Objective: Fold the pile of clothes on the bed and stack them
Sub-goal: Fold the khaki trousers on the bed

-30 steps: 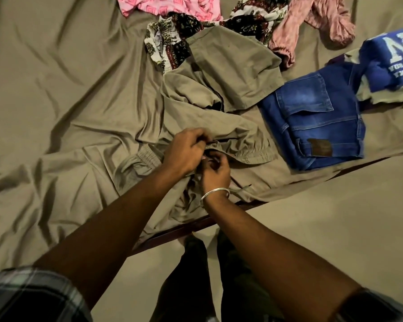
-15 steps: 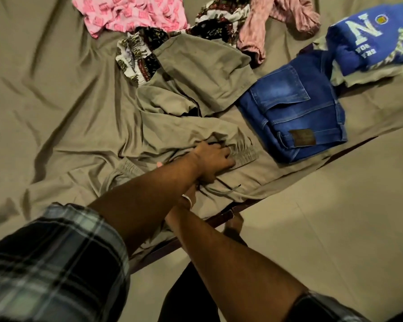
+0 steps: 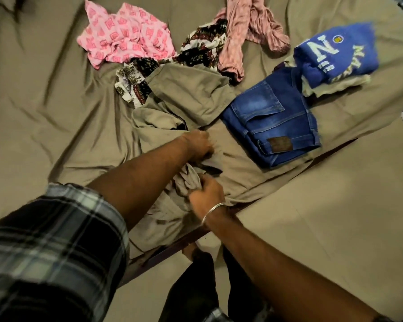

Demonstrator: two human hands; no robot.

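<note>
Khaki trousers [image 3: 186, 98] lie crumpled at the bed's near edge; left hand [image 3: 199, 145] and right hand [image 3: 207, 194], fingers curled, each grip bunched fabric. Folded jeans [image 3: 272, 122] rest alongside on the olive bedsheet [image 3: 44, 101]; beige floor [image 3: 323, 228] below

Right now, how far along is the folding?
Done: folded jeans and blue sweatshirt lying folded at right. In hand: left hand and right hand grip the khaki trousers. Left: pink printed garment, patterned garment, pink striped garment, all crumpled.
</note>
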